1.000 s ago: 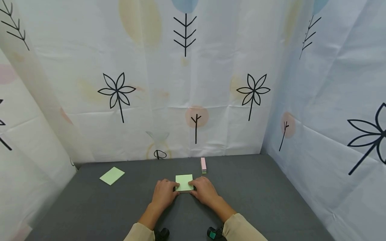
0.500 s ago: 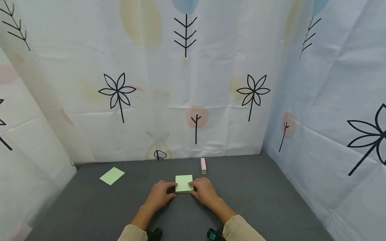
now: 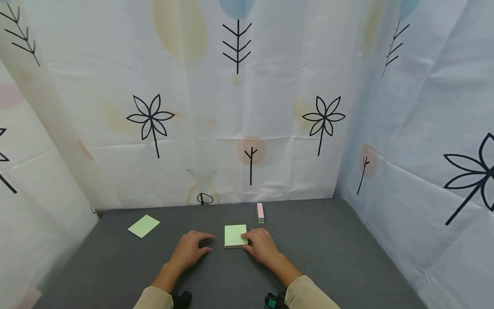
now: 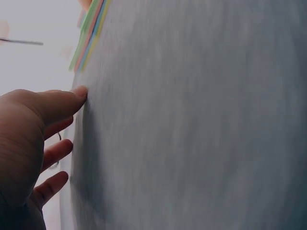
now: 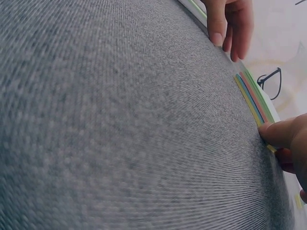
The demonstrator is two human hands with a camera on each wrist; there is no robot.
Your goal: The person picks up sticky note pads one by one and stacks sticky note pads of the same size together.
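A square stack of sticky notes (image 3: 233, 235) with a pale green top lies on the dark grey table in front of me. Green, pink, blue and yellow layers show along its edge (image 5: 249, 96) in the right wrist view. My right hand (image 3: 263, 245) pinches the stack's right side, forefinger on top and thumb at the front edge. Off to the left, my left hand (image 3: 188, 249) is apart from the stack, holding nothing, its thumb and fingers spread. The left wrist view shows this hand (image 4: 29, 129) low over the tabletop, fingers pointing toward the stack.
A pale green square of notes (image 3: 143, 226) lies turned at an angle at the back left of the table (image 3: 328, 253). Behind the stack, slightly right, stands a narrow pink block of notes (image 3: 260, 212) with a green lower layer. Patterned white curtains (image 3: 278, 171) enclose the table.
My left hand has let go of the stack's left side and drawn back to the left. The right hand and the stack have stayed in place.
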